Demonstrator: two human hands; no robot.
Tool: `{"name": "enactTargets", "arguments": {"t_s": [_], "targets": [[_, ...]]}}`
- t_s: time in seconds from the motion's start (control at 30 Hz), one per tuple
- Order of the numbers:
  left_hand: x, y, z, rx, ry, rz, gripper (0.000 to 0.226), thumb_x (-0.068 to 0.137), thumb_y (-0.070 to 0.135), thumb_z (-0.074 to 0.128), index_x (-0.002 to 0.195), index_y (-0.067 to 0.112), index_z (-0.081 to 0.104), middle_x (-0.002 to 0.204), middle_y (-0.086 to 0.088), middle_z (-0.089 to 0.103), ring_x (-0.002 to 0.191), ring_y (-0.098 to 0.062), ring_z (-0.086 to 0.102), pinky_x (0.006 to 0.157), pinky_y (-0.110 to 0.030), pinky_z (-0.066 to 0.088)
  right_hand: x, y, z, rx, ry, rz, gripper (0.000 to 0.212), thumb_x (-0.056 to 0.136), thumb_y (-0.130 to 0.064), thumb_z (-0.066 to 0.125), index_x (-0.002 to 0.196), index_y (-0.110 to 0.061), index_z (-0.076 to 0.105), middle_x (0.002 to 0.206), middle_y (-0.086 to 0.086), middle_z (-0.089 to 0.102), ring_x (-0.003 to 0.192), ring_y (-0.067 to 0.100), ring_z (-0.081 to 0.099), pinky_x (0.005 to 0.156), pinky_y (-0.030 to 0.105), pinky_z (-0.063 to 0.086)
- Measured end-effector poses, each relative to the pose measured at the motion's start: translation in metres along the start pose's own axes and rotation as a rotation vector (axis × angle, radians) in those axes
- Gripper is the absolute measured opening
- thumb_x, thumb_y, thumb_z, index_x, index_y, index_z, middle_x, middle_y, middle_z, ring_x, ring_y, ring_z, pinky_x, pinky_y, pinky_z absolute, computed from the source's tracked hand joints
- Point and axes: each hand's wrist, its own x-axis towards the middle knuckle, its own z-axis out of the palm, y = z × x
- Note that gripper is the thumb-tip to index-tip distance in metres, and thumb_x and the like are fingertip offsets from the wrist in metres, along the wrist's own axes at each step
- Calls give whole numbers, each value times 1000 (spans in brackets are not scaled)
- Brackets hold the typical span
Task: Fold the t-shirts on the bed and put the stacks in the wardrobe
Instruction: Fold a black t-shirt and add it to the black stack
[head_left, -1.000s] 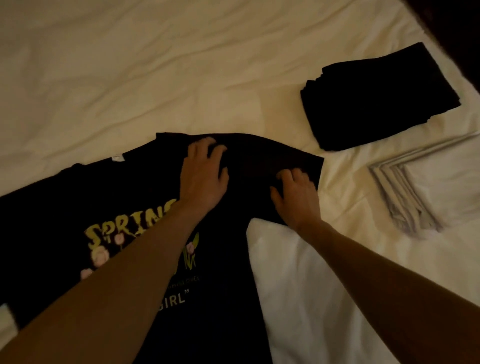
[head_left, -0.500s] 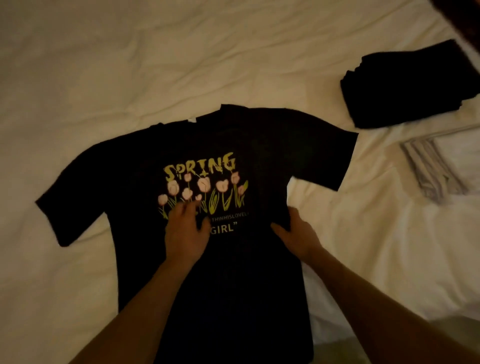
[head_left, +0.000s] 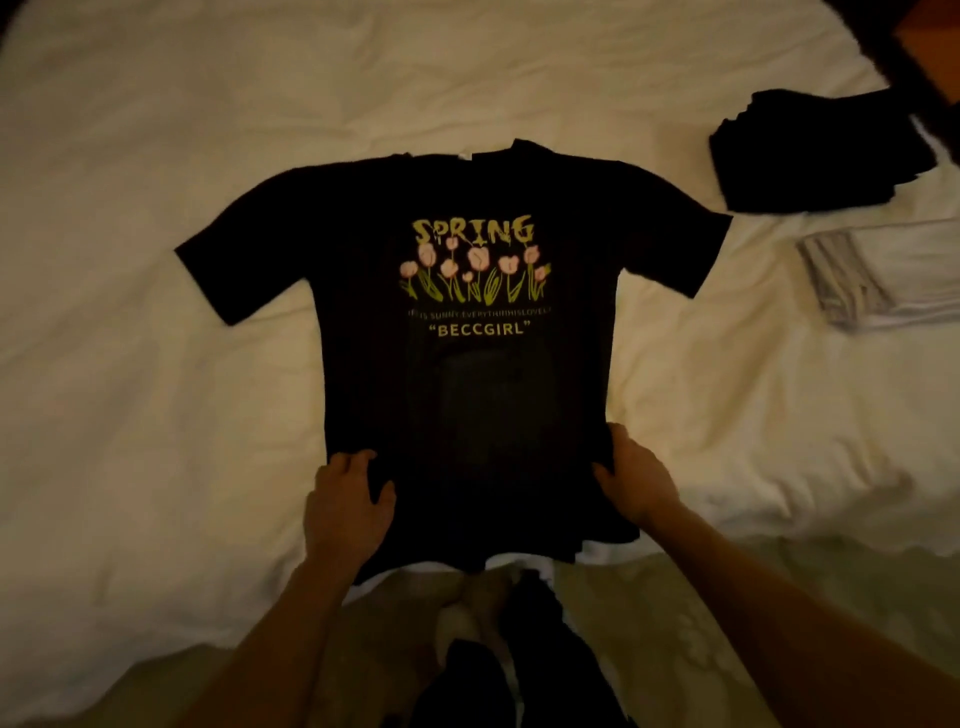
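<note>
T-shirt (head_left: 467, 374) flat on bed (head_left: 156, 130) (two folded stacks (head_left: 810, 150) far right)

One spread black t-shirt (head_left: 467, 395) (printed), two folded stacks, one black (head_left: 810, 150), one white (head_left: 878, 280), two hands.

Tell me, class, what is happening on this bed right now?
A person is laying out a black t-shirt flat on the white bed, print side up, with both sleeves spread. The left hand and the right hand each grip the shirt near its lower corners. It is not yet folded. To the right lie a folded black stack and, nearer, a folded pale stack, both on the bed.
</note>
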Motion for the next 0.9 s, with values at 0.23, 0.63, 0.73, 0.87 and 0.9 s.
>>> {"name": "enactTargets", "arguments": {"t_s": [0.23,0.63,0.73,0.87,0.9], "targets": [[-45,-23,1,-121,138,-153,19,95,32,59,105,16,63,89,-9,65,85,-31,64,63,-34,45,-35,7,16,-66,-64,198,44,96,-25,56,132,-7,38,115,20,63,102,38,63,81,43,51],[-76,-33,60,-110,150,12,67,84,51,69,138,20,43,122,-5,61,102,-23,63,79,-39,53,-40,33,58,-74,158,-51,28,101,-23,46,124,-9,37,74,1,55,65,24,56,60,34,42],[-70,-42,74,-2,187,53,94,70,72,70,141,20,36,130,-5,53,108,-28,61,79,-43,54,-36,49,72,100,244,-100,24,103,-21,43,120,-4,41,62,0,51,52,19,50,48,30,35],[-56,-55,86,38,326,204,77,78,55,73,139,18,43,122,-7,60,99,-30,65,72,-37,51,-22,71,79,186,315,-196,26,103,-22,45,123,-5,43,67,5,56,56,24,56,49,35,42],[-54,-58,86,10,342,236,69,82,45,74,138,17,47,121,-7,61,99,-28,64,71,-35,49,-20,74,80,208,330,-222,29,103,-24,46,125,-6,43,74,6,58,63,30,61,54,39,47]]}}
